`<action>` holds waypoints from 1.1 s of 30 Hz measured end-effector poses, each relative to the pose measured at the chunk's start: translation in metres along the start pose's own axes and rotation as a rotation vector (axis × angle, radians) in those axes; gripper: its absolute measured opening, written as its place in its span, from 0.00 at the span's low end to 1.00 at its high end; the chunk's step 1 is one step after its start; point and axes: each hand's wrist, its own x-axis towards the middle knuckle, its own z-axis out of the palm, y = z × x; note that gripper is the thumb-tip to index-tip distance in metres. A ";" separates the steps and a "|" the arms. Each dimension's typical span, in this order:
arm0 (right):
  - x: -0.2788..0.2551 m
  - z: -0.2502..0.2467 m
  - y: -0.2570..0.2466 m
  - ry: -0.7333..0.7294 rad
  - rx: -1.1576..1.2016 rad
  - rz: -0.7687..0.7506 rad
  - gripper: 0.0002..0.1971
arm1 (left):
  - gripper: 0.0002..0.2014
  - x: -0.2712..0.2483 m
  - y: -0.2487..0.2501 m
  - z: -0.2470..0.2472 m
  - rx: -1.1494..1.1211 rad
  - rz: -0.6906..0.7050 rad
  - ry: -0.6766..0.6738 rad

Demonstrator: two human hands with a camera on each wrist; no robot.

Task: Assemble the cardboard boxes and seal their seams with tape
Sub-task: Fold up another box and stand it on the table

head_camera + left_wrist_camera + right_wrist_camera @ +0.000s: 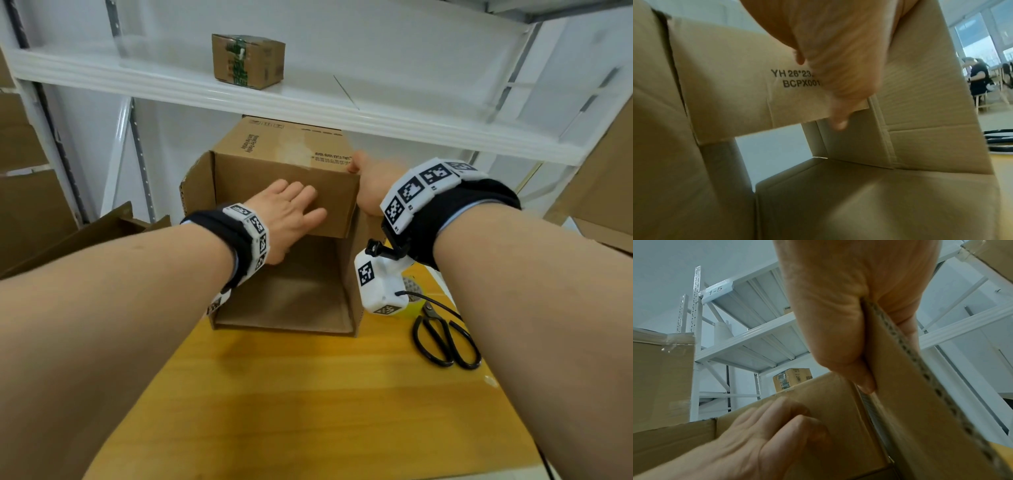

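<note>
A brown cardboard box lies on its side on the yellow wooden table, its open end facing me. My left hand lies flat with straight fingers on the upper flap, which hangs over the opening. In the left wrist view the left hand covers that printed flap, and the bare inside of the box shows below. My right hand grips the right side flap at the box's top right corner. The right wrist view shows the right hand pinching the flap's corrugated edge between thumb and fingers.
Black scissors lie on the table to the right, beside a tape roll half hidden by my wrist camera. A small taped box sits on the white shelf above. Flattened cardboard lies left; cartons stand at both sides.
</note>
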 end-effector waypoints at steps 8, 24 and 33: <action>0.003 0.007 0.007 0.087 0.129 -0.016 0.22 | 0.69 -0.002 0.065 0.046 -0.128 0.149 -0.334; 0.000 0.008 0.007 -0.004 0.377 0.065 0.27 | 0.74 0.025 0.007 0.018 -0.160 -0.415 0.060; 0.001 0.020 0.029 -0.272 1.030 0.098 0.43 | 0.73 0.027 0.007 0.026 -0.141 -0.433 0.128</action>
